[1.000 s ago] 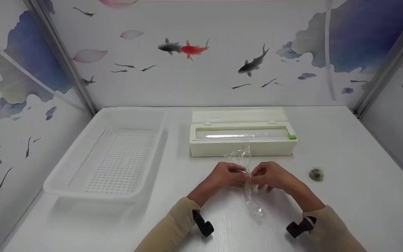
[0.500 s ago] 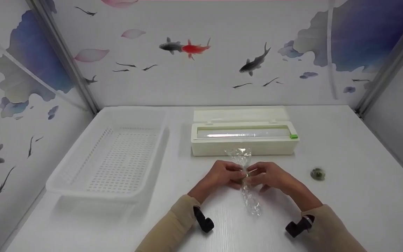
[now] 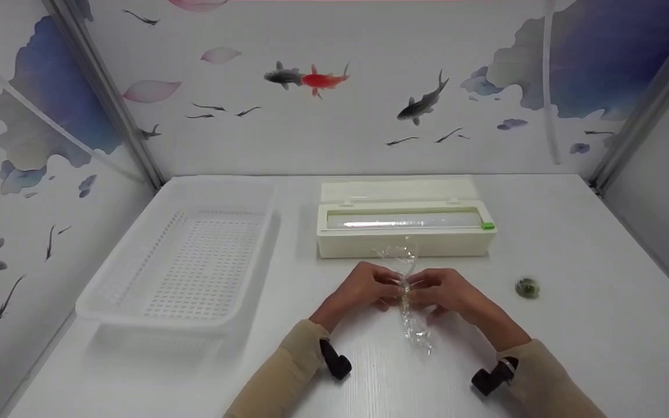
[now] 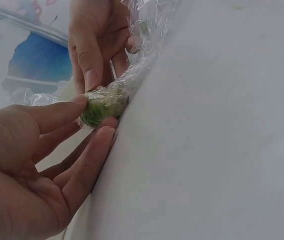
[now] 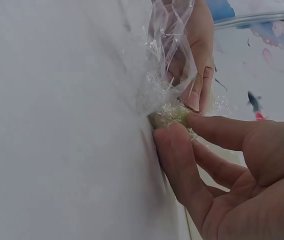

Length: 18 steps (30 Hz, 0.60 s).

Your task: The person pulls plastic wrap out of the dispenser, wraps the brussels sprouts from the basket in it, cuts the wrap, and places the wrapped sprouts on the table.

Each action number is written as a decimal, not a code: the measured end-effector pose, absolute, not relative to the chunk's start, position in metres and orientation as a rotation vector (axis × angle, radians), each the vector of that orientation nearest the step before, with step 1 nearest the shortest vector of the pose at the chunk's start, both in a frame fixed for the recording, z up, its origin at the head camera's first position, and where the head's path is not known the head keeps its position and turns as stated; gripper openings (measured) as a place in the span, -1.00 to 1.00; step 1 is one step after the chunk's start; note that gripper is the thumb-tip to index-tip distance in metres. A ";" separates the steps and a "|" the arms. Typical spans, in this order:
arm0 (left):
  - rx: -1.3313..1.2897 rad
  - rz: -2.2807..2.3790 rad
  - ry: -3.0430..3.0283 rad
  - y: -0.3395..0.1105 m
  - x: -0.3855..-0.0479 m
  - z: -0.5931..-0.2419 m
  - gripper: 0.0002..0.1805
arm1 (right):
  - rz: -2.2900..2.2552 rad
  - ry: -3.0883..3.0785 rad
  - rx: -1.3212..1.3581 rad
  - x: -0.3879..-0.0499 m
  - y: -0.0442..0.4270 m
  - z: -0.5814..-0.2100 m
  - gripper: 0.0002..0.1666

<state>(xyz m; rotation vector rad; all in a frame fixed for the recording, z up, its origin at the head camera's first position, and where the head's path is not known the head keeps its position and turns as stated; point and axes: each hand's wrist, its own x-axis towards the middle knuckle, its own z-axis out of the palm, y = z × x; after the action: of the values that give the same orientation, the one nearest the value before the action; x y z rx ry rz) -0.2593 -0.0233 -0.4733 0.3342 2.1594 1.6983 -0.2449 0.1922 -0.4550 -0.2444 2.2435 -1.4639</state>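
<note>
Between both hands, just in front of the dispenser box, sits a small round green piece [image 4: 99,111] wrapped in clear cling film [image 3: 417,337]. Its exact kind is hard to tell through the film. Thumb and fingers of the left hand [image 3: 366,285] pinch it from the left. From the other side the right hand [image 3: 449,293] pinches it, its fingertips against the wrapped piece [image 5: 171,116] in the right wrist view. Loose crumpled film sticks out beyond the hands, toward the box and toward the person. In the head view the fingers mostly hide the green piece.
A cream cling film box [image 3: 404,246] stands behind the hands, lid raised, roll inside, green slider at its right end. At left is a white perforated basket [image 3: 154,322]. Another small green wrapped piece [image 3: 527,288] lies to the right. Printed walls enclose the table.
Both hands stay at the film-wrapped piece, shifting slightly as their fingers work at it. The loose film ends have moved and bunched a little. Box, basket and other piece stay put.
</note>
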 end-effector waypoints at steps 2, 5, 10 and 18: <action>0.321 1.708 2.141 -0.023 -0.260 -0.474 -0.71 | -1.447 2.245 -0.248 -0.245 0.192 -0.454 -0.47; 0.306 1.722 2.118 -0.024 -0.261 -0.475 -0.71 | -1.425 2.248 -0.245 -0.245 0.192 -0.453 -0.46; 0.252 1.746 2.073 -0.026 -0.262 -0.476 -0.70 | -1.389 2.262 -0.263 -0.246 0.192 -0.454 -0.41; 0.144 1.813 1.946 -0.028 -0.262 -0.478 -0.70 | -1.276 2.353 -0.319 -0.243 0.187 -0.455 -0.27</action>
<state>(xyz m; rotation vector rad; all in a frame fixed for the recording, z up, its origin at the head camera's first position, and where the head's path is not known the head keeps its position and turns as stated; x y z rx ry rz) -0.2621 -0.0275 -0.4778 0.1444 1.9462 1.8134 -0.2432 0.1872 -0.4545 -0.3191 2.3531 -1.2761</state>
